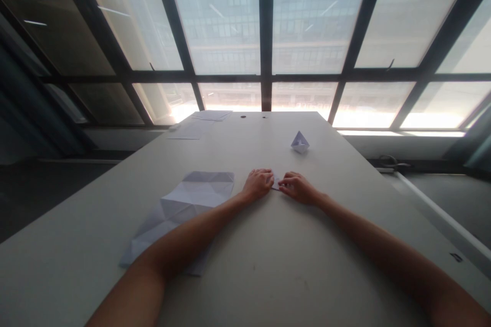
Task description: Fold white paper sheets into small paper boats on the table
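Observation:
Between my two hands a small piece of folded white paper (275, 183) lies on the table, mostly hidden by fingers. My left hand (259, 184) is closed with its fingertips on the paper's left side. From the right, my right hand (298, 187) pinches the opposite edge, fingers curled. A folded paper boat (299, 143) stands a little beyond my right hand. Left of my hands, creased white paper sheets (207, 191) lie spread out, partly covered by my left forearm.
The white table (307, 276) stretches toward tall dark-framed windows (266, 36). Flat paper sheets (207, 116) lie at its far left end. Past the right edge are a white rail (441, 207) and a dark cable (389, 162). Curtains hang at both sides.

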The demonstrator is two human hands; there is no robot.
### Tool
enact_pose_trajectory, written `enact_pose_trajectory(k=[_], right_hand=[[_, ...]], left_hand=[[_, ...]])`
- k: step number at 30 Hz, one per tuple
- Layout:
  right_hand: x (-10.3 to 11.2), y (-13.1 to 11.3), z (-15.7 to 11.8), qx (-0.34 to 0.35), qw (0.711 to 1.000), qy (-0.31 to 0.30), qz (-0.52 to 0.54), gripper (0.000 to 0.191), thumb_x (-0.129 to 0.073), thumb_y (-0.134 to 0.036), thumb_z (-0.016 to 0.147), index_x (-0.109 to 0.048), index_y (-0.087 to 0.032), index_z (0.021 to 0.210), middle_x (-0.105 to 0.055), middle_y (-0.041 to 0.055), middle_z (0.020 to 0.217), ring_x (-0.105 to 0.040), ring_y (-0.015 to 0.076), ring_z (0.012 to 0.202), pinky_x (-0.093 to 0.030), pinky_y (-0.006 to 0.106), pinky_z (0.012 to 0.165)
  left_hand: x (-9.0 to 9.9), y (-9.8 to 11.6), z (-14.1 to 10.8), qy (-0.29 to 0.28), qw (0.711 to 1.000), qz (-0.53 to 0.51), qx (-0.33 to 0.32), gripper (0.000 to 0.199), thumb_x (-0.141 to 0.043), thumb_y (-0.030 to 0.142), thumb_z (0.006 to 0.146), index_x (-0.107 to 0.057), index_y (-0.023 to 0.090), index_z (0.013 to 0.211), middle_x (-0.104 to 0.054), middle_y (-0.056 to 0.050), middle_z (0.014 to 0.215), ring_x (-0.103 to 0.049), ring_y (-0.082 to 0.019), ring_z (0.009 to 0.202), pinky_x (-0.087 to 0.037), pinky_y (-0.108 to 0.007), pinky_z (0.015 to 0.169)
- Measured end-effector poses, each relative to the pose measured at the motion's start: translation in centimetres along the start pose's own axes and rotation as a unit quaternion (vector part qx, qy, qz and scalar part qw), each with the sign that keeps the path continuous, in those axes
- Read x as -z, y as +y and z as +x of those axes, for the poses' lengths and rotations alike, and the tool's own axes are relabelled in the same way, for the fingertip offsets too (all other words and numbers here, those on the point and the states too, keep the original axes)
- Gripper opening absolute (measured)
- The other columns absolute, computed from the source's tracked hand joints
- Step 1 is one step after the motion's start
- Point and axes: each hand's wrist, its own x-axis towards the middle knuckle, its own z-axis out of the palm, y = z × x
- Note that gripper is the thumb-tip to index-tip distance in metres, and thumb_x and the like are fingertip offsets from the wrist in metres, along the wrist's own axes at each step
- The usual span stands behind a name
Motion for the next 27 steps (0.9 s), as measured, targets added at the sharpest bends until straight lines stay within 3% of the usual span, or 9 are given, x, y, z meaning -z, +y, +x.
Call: enact_pose_trajectory(k=[3,6,9,13,19,27], right_hand=[[-0.2,0.0,-0.1,0.037,0.997,-0.013,0.063,0.034,-0.048,-0.043,0.100,-0.076,-0.024,0.104,-0.070,0.0075,0.099,-0.062,0.0199,0.098,-0.046,0.031,0.094],[-0.9,0.7,0.2,0.026,0.996,0.050,0.066,0.033,-0.047,-0.039,0.101,-0.076,-0.022,0.103,-0.071,0.0090,0.103,-0.063,0.0210,0.100,-0.047,0.034,0.094],[-1.6,1.7,0.5,0.027,0.995,0.088,0.023,0.030,-0.050,-0.034,0.099,-0.072,-0.023,0.117,-0.070,0.0100,0.117,-0.061,0.0236,0.111,-0.046,0.039,0.099],[-2.0,2.2,0.6,0.025,0.999,0.028,-0.033,0.038,-0.047,-0.035,0.100,-0.060,-0.026,0.135,-0.060,0.0092,0.139,-0.052,0.0251,0.130,-0.038,0.044,0.109],[-1.6,1.8,0.6,-0.060,0.995,-0.050,-0.063,0.052,-0.037,-0.045,0.103,-0.041,-0.024,0.150,-0.040,0.0103,0.155,-0.032,0.0272,0.145,-0.023,0.056,0.116],[-1.2,2.0,0.8,-0.116,0.988,-0.068,-0.076,0.055,-0.031,-0.047,0.104,-0.039,-0.020,0.151,-0.033,0.0127,0.158,-0.025,0.0275,0.148,-0.019,0.056,0.117]], left_hand=[[-0.5,-0.3,0.0,-0.014,1.000,0.013,-0.010,0.037,-0.050,0.040,0.097,-0.063,0.027,0.130,-0.055,-0.008,0.142,-0.048,-0.027,0.133,-0.035,-0.046,0.113],[-1.0,-0.6,0.2,-0.023,0.999,-0.002,-0.049,0.035,-0.053,0.035,0.097,-0.063,0.028,0.130,-0.057,-0.007,0.140,-0.050,-0.024,0.132,-0.036,-0.043,0.114],[-1.2,-0.9,0.4,-0.022,0.995,-0.027,-0.092,0.035,-0.054,0.030,0.097,-0.063,0.028,0.130,-0.060,-0.005,0.137,-0.052,-0.022,0.131,-0.036,-0.038,0.114],[-1.4,-1.0,0.5,-0.011,0.994,-0.035,-0.104,0.040,-0.055,0.026,0.096,-0.059,0.027,0.136,-0.060,-0.005,0.138,-0.051,-0.021,0.132,-0.036,-0.039,0.115],[-1.3,-1.1,0.5,-0.019,0.993,-0.029,-0.117,0.040,-0.051,0.030,0.099,-0.056,0.029,0.139,-0.057,-0.005,0.142,-0.050,-0.022,0.133,-0.037,-0.041,0.114],[-1.0,-1.0,0.5,-0.049,0.989,-0.039,-0.136,0.037,-0.045,0.034,0.102,-0.058,0.034,0.137,-0.054,-0.004,0.145,-0.046,-0.022,0.137,-0.031,-0.042,0.117]])
